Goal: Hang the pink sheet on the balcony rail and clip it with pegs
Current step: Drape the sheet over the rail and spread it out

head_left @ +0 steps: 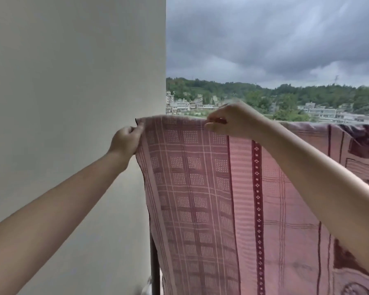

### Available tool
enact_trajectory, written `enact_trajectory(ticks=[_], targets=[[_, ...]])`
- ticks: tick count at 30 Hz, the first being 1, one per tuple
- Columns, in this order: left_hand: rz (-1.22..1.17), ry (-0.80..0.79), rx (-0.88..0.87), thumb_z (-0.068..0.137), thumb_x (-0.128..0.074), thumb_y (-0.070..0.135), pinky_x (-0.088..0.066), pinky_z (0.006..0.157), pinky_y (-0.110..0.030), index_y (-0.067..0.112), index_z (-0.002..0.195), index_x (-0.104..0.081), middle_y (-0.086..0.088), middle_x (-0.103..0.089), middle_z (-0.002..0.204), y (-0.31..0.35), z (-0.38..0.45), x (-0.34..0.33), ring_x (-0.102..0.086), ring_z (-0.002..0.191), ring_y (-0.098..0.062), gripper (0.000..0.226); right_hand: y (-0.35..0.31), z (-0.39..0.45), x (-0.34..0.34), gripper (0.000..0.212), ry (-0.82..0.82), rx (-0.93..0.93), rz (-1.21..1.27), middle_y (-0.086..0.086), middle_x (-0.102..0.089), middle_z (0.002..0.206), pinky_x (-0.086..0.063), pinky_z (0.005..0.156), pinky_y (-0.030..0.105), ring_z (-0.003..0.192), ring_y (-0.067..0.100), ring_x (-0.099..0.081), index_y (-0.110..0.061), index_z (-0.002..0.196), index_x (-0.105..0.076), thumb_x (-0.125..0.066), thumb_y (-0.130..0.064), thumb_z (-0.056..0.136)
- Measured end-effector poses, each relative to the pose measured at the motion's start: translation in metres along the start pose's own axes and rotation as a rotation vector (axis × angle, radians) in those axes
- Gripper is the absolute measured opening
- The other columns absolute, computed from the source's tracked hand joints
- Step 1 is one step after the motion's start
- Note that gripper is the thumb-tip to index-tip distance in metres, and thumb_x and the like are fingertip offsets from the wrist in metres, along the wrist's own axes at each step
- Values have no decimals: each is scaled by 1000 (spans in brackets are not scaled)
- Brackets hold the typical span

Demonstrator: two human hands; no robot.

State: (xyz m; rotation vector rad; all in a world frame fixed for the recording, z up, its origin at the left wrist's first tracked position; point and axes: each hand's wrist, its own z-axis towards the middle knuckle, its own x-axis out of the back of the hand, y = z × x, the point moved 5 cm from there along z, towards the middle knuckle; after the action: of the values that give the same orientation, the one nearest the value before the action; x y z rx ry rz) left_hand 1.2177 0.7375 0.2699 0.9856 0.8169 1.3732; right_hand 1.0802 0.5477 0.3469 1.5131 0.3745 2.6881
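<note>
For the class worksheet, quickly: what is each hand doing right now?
Left hand: grips the pink sheet at its left corner.
Right hand: pinches the sheet's top edge.

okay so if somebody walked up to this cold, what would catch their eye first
Probably the pink sheet, hanging across the middle and right of the view. The left hand pinches its corner beside the pale wall, and the right hand grips the top edge. Behind them, dark clouds hang over green hills.
</note>
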Motion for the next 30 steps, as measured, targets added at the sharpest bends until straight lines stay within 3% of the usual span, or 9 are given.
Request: enact_trajectory(ticks=[5,9,14,16,20,23,25,27,30], targets=[[63,-155,-17,93,-46,12,-43,64,-28,16,64,-52,-6,-55,69,-45,-56,-7,-49,73,-24,30,-1,-13,-9,30,225,6,-54,9,-66,102,-53,80,39,93,25,-60,-10,106,-62,-54,-31,87],[8,1,-35,94,-38,15,-49,68,-42,16,65,-48,-11,-54,75,-49,-56,1,-50,73,-23,31,-1,-10,-5,29,309,11,19,14,-65,96,-47,88,39,100,28,-53,-5,97,-67,-61,-28,81],[106,153,-159,95,-36,15,-31,55,-30,17,58,-39,1,-42,60,-17,-43,12,-40,64,-20,37,-7,-10,7,24,400,-26,6,15,-63,81,-44,90,37,91,28,-58,2,77,-68,-59,-19,84],[171,193,-198,94,-37,13,-29,61,-29,16,58,-37,1,-39,59,1,-29,14,-41,71,-18,36,-6,0,12,22,406,-112,-82,13,-60,77,-45,89,40,88,27,-60,2,76,-66,-53,-12,87],[312,207,-297,90,-42,11,-19,57,-28,15,49,-29,-8,-37,52,59,11,1,-38,68,-22,44,27,28,29,19,398,-458,-158,20,-63,75,-48,67,36,81,33,-63,5,81,-63,-44,2,85],[377,218,-352,88,-48,9,-25,62,-28,-2,59,-56,-37,-59,81,94,37,-18,-56,76,-38,33,51,38,33,18,334,-594,40,23,-63,85,-43,61,30,78,29,-59,2,73,-58,-44,4,83],[432,186,-318,88,-51,9,-36,68,-30,-2,72,-64,-33,-65,98,96,51,-32,-62,94,-38,23,56,40,20,12,120,-539,142,19,-61,99,-42,62,23,73,20,-52,-1,88,-55,-46,-9,89],[515,131,-254,86,-55,8,-46,81,-35,0,73,-66,-28,-66,105,88,62,-43,-62,101,-36,19,49,32,7,33,-90,-459,171,13,-59,104,-43,70,24,82,19,-53,0,104,-52,-41,-29,93],[655,32,-174,82,-58,5,-48,83,-35,-7,91,-67,-26,-67,103,73,72,-44,-61,101,-36,18,29,11,6,46,-80,-301,118,14,-65,108,-49,78,30,90,23,-60,-1,107,-56,-34,-39,93]])
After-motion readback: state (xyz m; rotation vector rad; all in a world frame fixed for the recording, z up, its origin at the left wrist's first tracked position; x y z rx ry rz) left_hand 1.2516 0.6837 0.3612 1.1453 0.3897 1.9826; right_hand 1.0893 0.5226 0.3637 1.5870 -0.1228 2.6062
